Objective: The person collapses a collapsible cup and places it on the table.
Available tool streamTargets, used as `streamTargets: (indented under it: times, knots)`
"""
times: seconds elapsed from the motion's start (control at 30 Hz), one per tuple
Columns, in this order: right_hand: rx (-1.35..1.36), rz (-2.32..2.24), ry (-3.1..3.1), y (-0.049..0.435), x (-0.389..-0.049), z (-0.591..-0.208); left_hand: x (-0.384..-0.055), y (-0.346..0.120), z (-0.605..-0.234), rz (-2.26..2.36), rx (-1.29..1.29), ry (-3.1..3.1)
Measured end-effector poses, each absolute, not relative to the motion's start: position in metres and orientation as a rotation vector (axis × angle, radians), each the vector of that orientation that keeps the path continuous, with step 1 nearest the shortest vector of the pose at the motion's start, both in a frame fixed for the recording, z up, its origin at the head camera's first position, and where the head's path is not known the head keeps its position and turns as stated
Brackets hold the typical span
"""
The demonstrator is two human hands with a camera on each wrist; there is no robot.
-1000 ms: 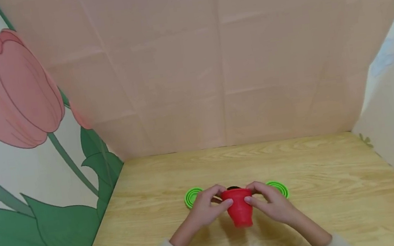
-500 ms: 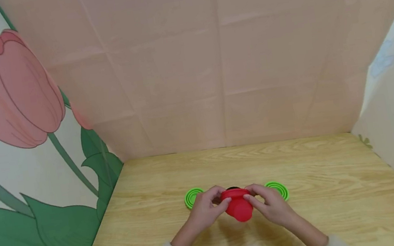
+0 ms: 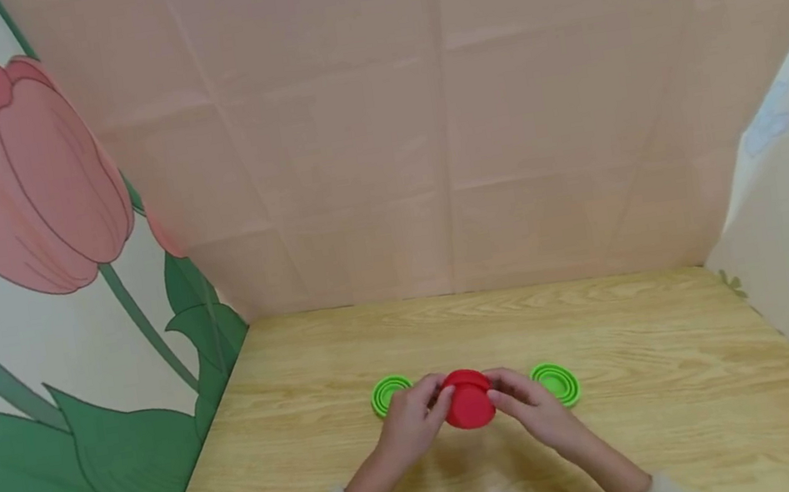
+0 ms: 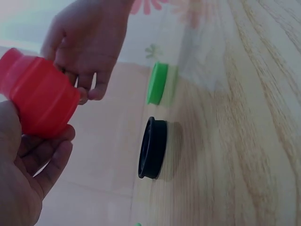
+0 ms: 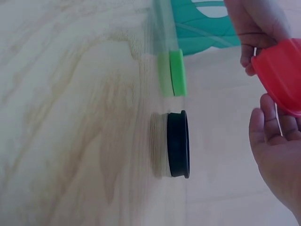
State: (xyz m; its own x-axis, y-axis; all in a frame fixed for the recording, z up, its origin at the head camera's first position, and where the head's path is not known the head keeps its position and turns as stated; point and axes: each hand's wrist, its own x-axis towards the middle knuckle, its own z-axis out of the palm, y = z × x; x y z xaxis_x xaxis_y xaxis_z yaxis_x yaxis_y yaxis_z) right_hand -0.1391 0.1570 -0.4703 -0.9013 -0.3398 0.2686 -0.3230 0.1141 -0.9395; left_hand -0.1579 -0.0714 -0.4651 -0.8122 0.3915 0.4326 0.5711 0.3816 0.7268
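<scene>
A red collapsible cup (image 3: 470, 405), drawn out to stepped walls, is held above the table with its base tipped toward the head camera. My left hand (image 3: 411, 416) pinches its left side, thumb on the near face and fingers behind. On the other side my right hand (image 3: 536, 408) holds the rim between thumb and fingers. In the left wrist view the cup (image 4: 40, 94) lies sideways, its narrow end pointing away from the fingertips. A flattened black cup (image 4: 153, 148) sits on the table beyond the hands, hidden behind the red one in the head view.
Two flattened green cups rest on the wooden table (image 3: 306, 368): one green cup (image 3: 388, 394) beyond the left hand, another green cup (image 3: 556, 383) beyond the right. A pinkish sheet (image 3: 382, 155) hangs at the table's back edge, with flower-painted walls (image 3: 23, 348) at the sides.
Between both hands the red cup has tilted from standing base-down to showing its round base to the head camera. The hands have shifted slightly left; they keep their hold.
</scene>
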Motion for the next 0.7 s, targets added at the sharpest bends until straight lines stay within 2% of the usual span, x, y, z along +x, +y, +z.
streamTargets:
  times: [0.23,0.43,0.7]
  knots:
    - [-0.819,-2.063,2.132,0.1566,-0.1370,-0.4734,-0.1520,-0.0732,-0.4680,-1.559,-0.819,-2.462]
    - [-0.917,-2.077,2.290,0.1543,-0.1372,-0.4760,-0.1514,-0.0730,-0.4686,-1.813,-0.825,-2.460]
    - [-0.878,-2.014,2.557,0.1534,-0.1350,-0.4735,-0.1507,-0.0739,-0.4682,-1.984,-0.973,-2.387]
